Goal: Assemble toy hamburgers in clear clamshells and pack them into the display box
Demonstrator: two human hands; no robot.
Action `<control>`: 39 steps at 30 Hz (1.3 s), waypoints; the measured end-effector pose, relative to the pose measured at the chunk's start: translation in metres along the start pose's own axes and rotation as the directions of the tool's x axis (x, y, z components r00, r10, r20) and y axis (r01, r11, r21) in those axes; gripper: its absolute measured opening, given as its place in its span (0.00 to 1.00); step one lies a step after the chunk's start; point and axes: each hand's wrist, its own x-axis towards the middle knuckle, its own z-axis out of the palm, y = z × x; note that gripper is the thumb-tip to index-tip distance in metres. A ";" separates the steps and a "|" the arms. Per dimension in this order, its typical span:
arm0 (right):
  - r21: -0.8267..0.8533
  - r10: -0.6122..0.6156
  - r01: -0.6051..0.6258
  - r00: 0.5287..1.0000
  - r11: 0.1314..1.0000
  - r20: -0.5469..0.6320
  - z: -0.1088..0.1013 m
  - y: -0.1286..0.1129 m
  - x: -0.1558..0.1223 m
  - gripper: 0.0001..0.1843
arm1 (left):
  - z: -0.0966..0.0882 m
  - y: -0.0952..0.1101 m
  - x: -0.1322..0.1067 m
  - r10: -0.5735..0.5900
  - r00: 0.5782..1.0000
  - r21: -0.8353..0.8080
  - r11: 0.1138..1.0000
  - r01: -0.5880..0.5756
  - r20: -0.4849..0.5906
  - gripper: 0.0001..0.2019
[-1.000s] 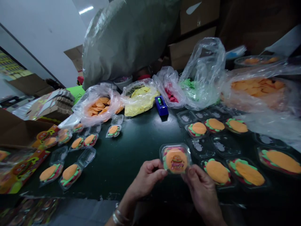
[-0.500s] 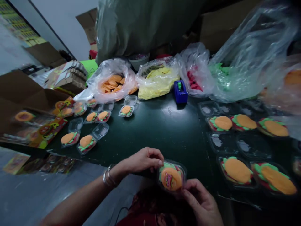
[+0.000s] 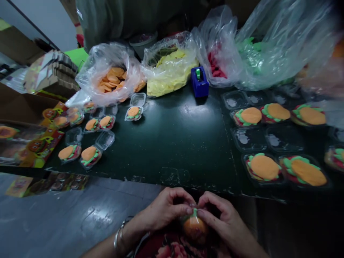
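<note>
A clear plastic box with an orange-topped toy-like burger [image 3: 195, 230] inside is low in front of my body, below the table's front edge. My left hand [image 3: 172, 208] pinches its far edge from the left, thumb and fingertips together. From the right my right hand [image 3: 221, 215] pinches the same edge, and the two thumbs almost meet. A narrow green bit shows between the thumbs; whether it is tape or filling I cannot tell. The box's near side is dark and blurred. A blue tape dispenser [image 3: 199, 82] with a green roll stands at the back of the table.
Open clear boxes with burgers [image 3: 263, 167] stand in rows at right; more burger boxes [image 3: 90, 156] are at left. Along the back lie bags of orange pieces [image 3: 113, 80], yellow sheets [image 3: 168, 81], red pieces [image 3: 216, 64] and green pieces [image 3: 249, 55]. A printed carton [image 3: 40, 145] is at far left.
Both hands have brought the boxed burger lower and closer to my body, and its far edge is now pinched by both. My view has tilted down.
</note>
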 end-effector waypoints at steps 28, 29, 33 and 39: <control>-0.252 -0.176 0.215 0.970 0.944 0.169 0.004 0.015 -0.021 0.13 | 0.029 -0.027 -0.019 0.178 0.973 0.192 0.970 -0.148 -0.147 0.06; -0.243 -0.157 0.191 0.976 0.951 0.152 0.003 0.017 -0.020 0.13 | 0.029 -0.028 -0.018 0.162 0.974 0.171 0.976 -0.134 -0.159 0.06; -0.214 -0.121 0.138 0.989 0.967 0.090 -0.002 0.017 -0.017 0.11 | 0.029 -0.030 -0.013 0.046 0.984 -0.038 0.998 -0.054 -0.171 0.09; -0.292 -0.119 0.141 0.988 0.946 0.094 -0.001 0.008 -0.019 0.10 | 0.030 -0.026 -0.014 0.098 0.986 -0.014 0.995 -0.101 -0.137 0.08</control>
